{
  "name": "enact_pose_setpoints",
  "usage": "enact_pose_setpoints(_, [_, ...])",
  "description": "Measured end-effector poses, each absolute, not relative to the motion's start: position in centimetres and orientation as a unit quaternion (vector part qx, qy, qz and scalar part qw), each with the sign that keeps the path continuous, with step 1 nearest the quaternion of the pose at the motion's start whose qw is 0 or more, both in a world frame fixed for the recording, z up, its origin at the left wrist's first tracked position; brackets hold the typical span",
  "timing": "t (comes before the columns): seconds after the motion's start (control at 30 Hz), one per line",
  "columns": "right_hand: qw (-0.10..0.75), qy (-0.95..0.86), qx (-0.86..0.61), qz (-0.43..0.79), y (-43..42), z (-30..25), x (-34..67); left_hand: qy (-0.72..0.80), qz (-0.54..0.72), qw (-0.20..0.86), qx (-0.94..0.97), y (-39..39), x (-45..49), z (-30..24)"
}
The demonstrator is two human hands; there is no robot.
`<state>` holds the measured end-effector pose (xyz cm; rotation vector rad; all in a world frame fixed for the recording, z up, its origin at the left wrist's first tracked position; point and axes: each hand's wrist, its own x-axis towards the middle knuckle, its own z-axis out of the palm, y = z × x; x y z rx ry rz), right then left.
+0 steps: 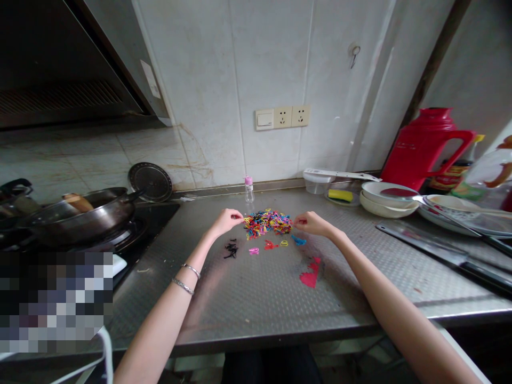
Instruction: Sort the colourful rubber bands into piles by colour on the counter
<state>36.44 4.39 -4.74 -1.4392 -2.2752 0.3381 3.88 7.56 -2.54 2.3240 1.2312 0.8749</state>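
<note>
Coloured bands (269,223) are found, in the head view, heaped on the metal surface (240,304) between the two hands. The left hand (231,217) is placed at the heap's left edge and the right hand (309,222) at its right edge, each with fingers curled toward the bands. How far each grip is open, and whether any band is held in it, cannot be told at this size. In front of the heap, small groups sorted by colour are noted, from left to right: black bands (231,249), pink bands (254,250), red bands (271,245), yellow bands (284,243) and blue bands (298,240). Nearer the front edge, a pinkish-red piece (309,279) with a ragged outline is seen lying flat. A clear bottle (249,193) with a pink top is observed upright behind the heap. A large knife (420,245) is laid on the right, with a red flask (414,152) standing farther back.
</note>
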Motion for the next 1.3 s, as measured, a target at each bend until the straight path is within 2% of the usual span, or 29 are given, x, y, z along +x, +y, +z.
enact_pose_setpoints(0.3, [0.211, -0.824, -0.512, 0.123, 4.5, -4.8, 36.4, 0.428, 0.322, 0.2, 0.82, 7.6, 4.1, -2.9])
enact_pose_setpoints(0.57, [0.206, -0.818, -0.524, 0.121, 4.6, -4.8, 36.7, 0.403, 0.33, 0.273, 0.809, 7.4, 7.2, -4.3])
enact_pose_setpoints(0.83, [0.212, -0.815, -0.526, 0.118, 4.5, -4.6, 36.6, 0.392, 0.338, 0.249, 0.819, 4.4, 13.0, -4.6])
enact_pose_setpoints(1.1, [0.213, -0.815, -0.527, 0.118, 4.5, -4.8, 36.5, 0.397, 0.263, 0.225, 0.85, 3.2, 14.5, -6.0])
enact_pose_setpoints(1.3, [0.167, -0.824, -0.485, 0.241, 4.3, -4.3, 36.8, 0.375, 0.229, 0.156, 0.885, 2.7, 14.8, -5.9])
